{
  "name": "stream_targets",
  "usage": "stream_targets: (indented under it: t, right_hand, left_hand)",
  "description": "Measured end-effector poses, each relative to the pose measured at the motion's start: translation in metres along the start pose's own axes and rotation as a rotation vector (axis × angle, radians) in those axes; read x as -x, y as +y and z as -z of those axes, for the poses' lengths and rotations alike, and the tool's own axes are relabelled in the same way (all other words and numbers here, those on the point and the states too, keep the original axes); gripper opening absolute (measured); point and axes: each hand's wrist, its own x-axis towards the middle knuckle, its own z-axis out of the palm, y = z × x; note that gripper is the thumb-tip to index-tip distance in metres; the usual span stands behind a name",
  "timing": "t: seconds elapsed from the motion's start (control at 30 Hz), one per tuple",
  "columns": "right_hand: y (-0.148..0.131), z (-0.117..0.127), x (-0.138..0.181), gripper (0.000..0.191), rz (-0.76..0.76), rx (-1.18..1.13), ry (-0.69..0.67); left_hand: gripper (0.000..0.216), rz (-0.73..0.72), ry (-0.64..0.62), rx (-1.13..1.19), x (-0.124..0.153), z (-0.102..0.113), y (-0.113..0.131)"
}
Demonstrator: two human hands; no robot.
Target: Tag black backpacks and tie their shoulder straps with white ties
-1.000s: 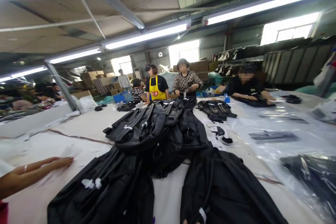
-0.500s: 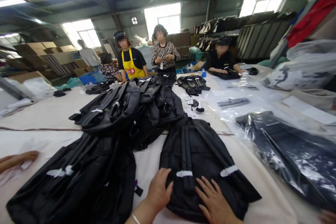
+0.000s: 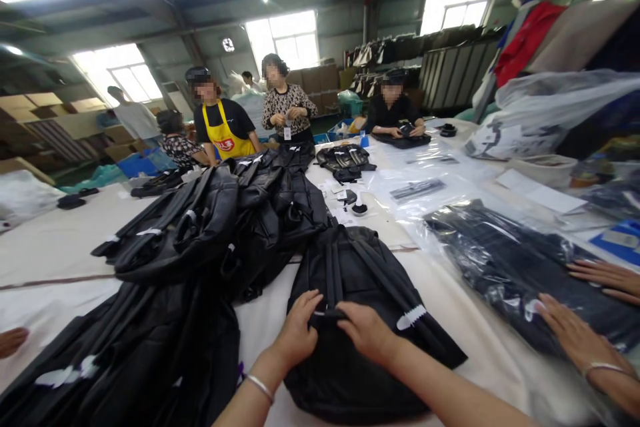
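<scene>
At the far left edge, well away from the person's fingers, another person's fingertips (image 3: pixel 11 340) rest on the pale table (image 3: pixel 60 247). Left of the left fingers lies a flat black backpack (image 3: pixel 150 353) with white tags, almost touching the left forearm. Beyond it, up and left of the fingers, a heap of black backpacks (image 3: pixel 225 213) is piled high and runs away toward the far side, its near edge touching the top of the bag in hand.

The left hand (image 3: pixel 297 333) sits on the near black backpack (image 3: pixel 350 320), fingers curled narrow and pinched on the top handle strap (image 3: pixel 327 313) where it crosses the two shoulder straps. The right hand (image 3: pixel 367 330) meets it from the other side, fingers likewise bent close on the same strap, thumbs nearly touching. The bag lies strap side up directly under both hands. Just right of the right fingers a white tag (image 3: pixel 411 317) sits on one shoulder strap.

Farther right, apart from the fingers, a black bag in clear plastic (image 3: pixel 505 260) lies on the table, with a co-worker's two hands (image 3: pixel 575 327) pressed flat on it. Loose plastic sleeves (image 3: pixel 420 187) lie beyond. Across the table, four workers (image 3: pixel 285 107) stand or sit behind the heap.
</scene>
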Motion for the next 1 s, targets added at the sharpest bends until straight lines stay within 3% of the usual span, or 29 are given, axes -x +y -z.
stream_targets:
  t: [0.07, 0.2, 0.43, 0.73, 0.87, 1.0]
  right_hand:
    - [-0.009, 0.022, -0.028, 0.025, -0.210, -0.277, 0.211]
    - [-0.011, 0.051, -0.072, 0.031, -0.342, -0.474, 0.299]
    - [0.003, 0.050, -0.076, 0.028, -0.416, -0.675, 0.312]
    - [0.010, 0.054, -0.074, 0.027, -0.436, -0.746, 0.280]
    - [0.012, 0.053, -0.067, 0.026, -0.405, -0.768, 0.235]
    - [0.014, 0.051, -0.064, 0.029, -0.382, -0.778, 0.206]
  left_hand:
    - [0.074, 0.134, -0.054, 0.238, -0.012, 0.011, 0.008]
    - [0.060, 0.345, -0.026, 0.553, -0.028, 0.016, 0.024]
    - [0.050, 0.353, 0.085, 0.490, -0.034, 0.005, 0.027]
    - [0.035, 0.368, 0.218, 0.388, -0.041, -0.003, 0.031]
    - [0.043, 0.372, 0.271, 0.382, -0.056, 0.003, 0.036]
    - [0.050, 0.357, 0.225, 0.440, -0.075, 0.007, 0.042]
